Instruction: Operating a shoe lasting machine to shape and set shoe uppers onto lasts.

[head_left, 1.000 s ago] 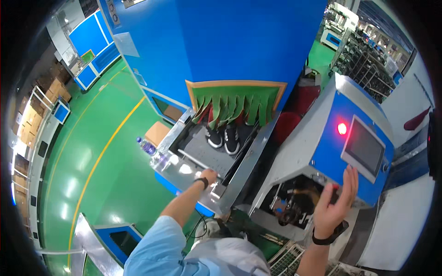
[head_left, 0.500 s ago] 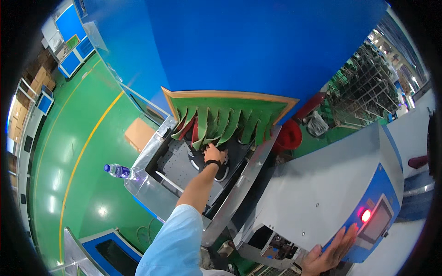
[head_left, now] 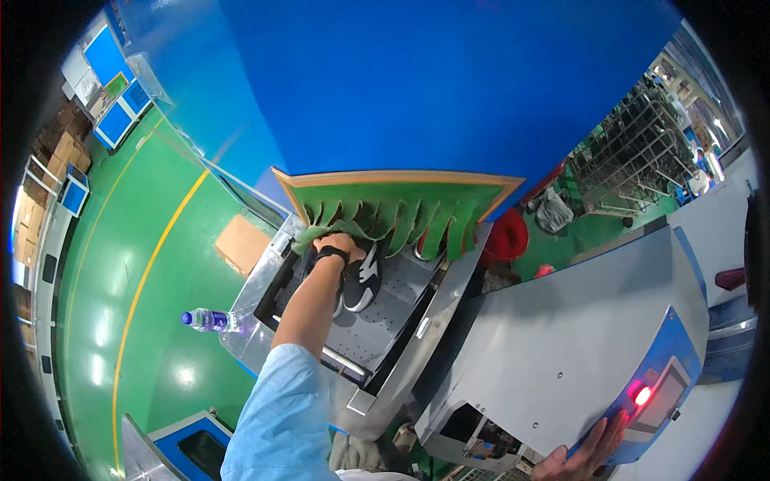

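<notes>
My left hand point(head_left: 343, 244) reaches over the metal tray point(head_left: 393, 317) at the blue machine's opening, a black band around its wrist. Its fingers are curled at the top of a black-and-white sneaker point(head_left: 365, 282); the fingertips are partly hidden. A second dark shoe shows in part beside it, under my forearm. Slit green strips point(head_left: 401, 228) hang over the opening and brush my hand. At the lower right my right hand point(head_left: 589, 449) lies with fingers stretched out against the blue edge of a control panel, just below a glowing red button point(head_left: 642, 395).
A clear bottle with a blue cap point(head_left: 210, 321) is by the tray's left side. A cardboard box point(head_left: 243, 244) sits on the green floor beyond it. To the right are a red bucket point(head_left: 507, 235), a grey machine housing point(head_left: 553, 337) and a wire rack point(head_left: 638, 160).
My left hand has moved left and farther in, and the sneaker has shifted with it. More of the tray's near part shows. My right hand still rests by the panel.
</notes>
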